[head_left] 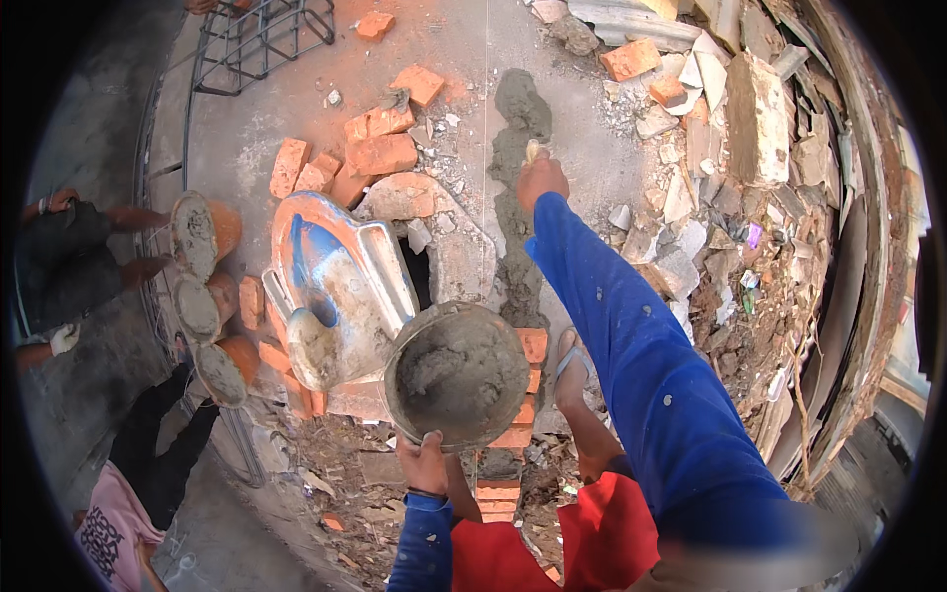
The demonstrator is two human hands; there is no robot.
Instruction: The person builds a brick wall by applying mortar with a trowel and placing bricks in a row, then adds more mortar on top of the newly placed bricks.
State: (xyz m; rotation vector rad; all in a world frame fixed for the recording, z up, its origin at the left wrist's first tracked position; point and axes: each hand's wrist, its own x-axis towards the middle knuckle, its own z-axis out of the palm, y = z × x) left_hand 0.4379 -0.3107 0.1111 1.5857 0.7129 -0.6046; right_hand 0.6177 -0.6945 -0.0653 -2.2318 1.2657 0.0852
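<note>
My left hand (424,462) grips the near rim of a round tub (395,395) full of wet grey mortar (459,370). The tub is above a short row of orange bricks (511,436). Farther forward, my right hand (543,181) is closed around a pale-handled tool (534,150), whose working end I cannot make out. This hand is over a long strip of wet mortar (511,222) on the concrete slab (444,39). Left of the tub sits a dirty white and blue basin-like piece (340,266) smeared with mortar.
Loose bricks (383,154) lie left of the strip, near a steel rebar cage (261,44). Broken rubble (681,207) is heaped on the right. Several mortar-filled buckets (197,306) stand at the left, near a co-worker's gloved hand (65,338) and a person in pink (118,513).
</note>
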